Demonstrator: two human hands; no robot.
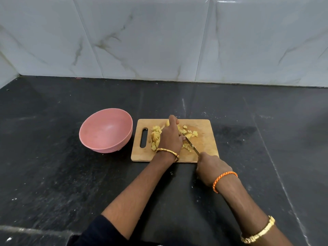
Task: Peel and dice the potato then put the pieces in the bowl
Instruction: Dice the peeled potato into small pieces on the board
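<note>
Hands [171, 137] [210, 167] steady and knife-cut potato pieces [189, 135] lying between them.

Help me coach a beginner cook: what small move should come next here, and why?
Probably press the knife down through the potato piece under the left hand. The right hand grips the handle, the blade lies beside the left fingers, uncut chunks remain on the cutting board, and the pink bowl is empty.

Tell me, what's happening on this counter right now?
A person is dicing potato on a wooden cutting board. The right hand grips a knife, while the left hand holds the potato pieces steady. The pink bowl beside the board holds no potato yet.
</note>
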